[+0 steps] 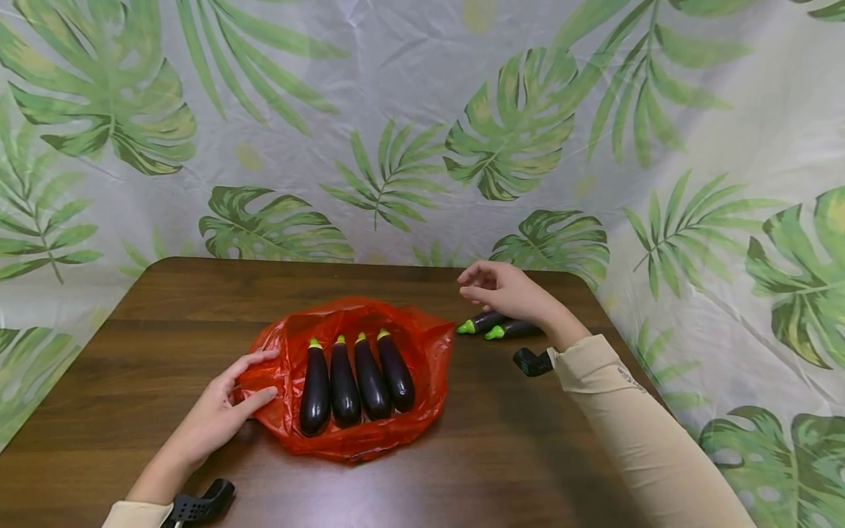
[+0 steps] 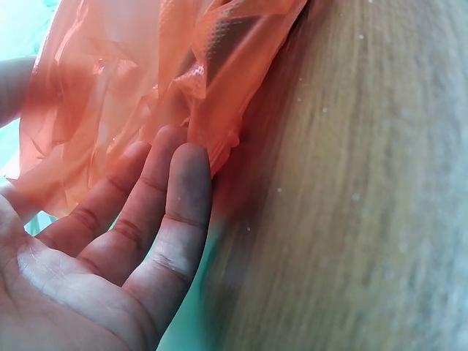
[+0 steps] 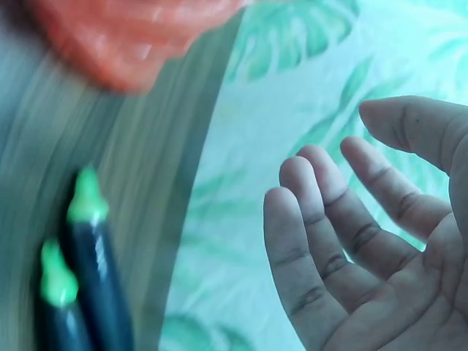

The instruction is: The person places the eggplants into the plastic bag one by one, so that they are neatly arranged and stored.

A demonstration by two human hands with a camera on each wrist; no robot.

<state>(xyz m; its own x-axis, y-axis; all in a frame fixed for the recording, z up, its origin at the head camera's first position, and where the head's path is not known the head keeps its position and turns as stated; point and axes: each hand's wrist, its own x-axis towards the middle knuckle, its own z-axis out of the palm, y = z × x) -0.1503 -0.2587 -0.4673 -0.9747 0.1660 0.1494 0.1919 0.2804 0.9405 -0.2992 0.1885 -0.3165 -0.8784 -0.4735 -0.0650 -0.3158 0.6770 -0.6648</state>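
A red plastic bag (image 1: 432, 374) lies spread open on the table, with several dark eggplants (image 1: 344, 389) side by side in it, their green stem ends toward the far side. At the bag's left edge is my left hand (image 1: 214, 411), thumb and index finger apart. In the left wrist view its extended fingers (image 2: 189, 183) rest against the crinkled outside of the bag. My right hand (image 1: 505, 290) hovers above two more eggplants (image 1: 518, 329) right of the bag, holding nothing. Those two show green tips in the right wrist view, to the left of the loosely bent fingers (image 3: 285, 227).
The brown wooden table (image 1: 165, 315) has rounded far corners. Behind and beside it hangs a pale sheet printed with green leaves (image 1: 409, 95). Black wrist mounts (image 1: 201, 502) show at both of my cuffs.
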